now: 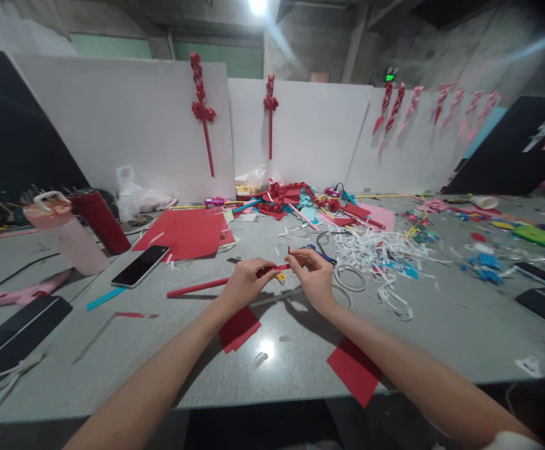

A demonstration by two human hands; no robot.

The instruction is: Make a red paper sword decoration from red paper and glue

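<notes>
A thin red paper stick [197, 288] slants above the table, and my left hand [248, 281] is closed around it near its right end. My right hand [314, 275] pinches the tip of the red piece, where a small red bit stands up between thumb and finger. Whether the stick runs unbroken between both hands is partly hidden by my fingers. Something yellow [280, 278] shows just beyond the gap between the hands. Below my left wrist lie small red paper squares [240, 329]; another red paper square [354, 370] lies partly under my right forearm.
A black phone [141, 265], pink bottle [66, 234], red flask [100, 222] and pink glue gun [31, 290] stand or lie at left. Large red sheets [185, 232] lie behind. White paper shreds [370, 250] and a tape roll [350, 278] are right. Red paper chains [202, 112] hang on white boards.
</notes>
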